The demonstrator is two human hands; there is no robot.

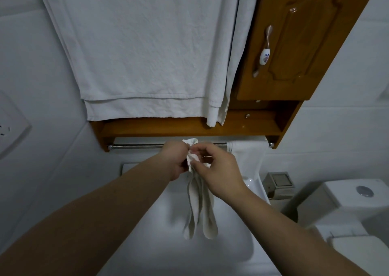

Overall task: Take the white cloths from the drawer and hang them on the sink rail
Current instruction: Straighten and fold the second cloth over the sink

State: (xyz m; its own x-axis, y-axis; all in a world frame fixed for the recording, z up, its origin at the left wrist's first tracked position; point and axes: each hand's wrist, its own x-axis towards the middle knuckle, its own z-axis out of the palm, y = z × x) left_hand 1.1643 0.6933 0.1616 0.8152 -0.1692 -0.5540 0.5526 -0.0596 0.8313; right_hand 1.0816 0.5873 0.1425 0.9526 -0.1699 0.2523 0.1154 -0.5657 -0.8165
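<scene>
Both hands share the grip on one white cloth (200,204): the left hand (176,161) has its fingers curled round the bunched top of it, and the right hand (219,170) pinches the same bunch from the other side, thumb and forefinger closed on the fabric. Between the two hands the cloth is crumpled into a small wad, with a bit of it poking up above the left hand's knuckles, level with the sink rail (134,146). Whether that top part lies over the rail or only in front of it cannot be told.

Below the hands the cloth hangs down in long narrow folds, off-white and slightly greyish, ending in two rounded lobes over the white sink (231,254). It looks thin and limp, softly creased.

On the right end of the rail a second white cloth (245,155) is draped, smooth and flat, reaching down behind the right hand. The rail is a metal bar fixed under a wooden cabinet (294,44). Large white towels (136,44) hang over the cabinet's front. To the right stand a metal paper holder (279,183) and a white toilet (347,202).
</scene>
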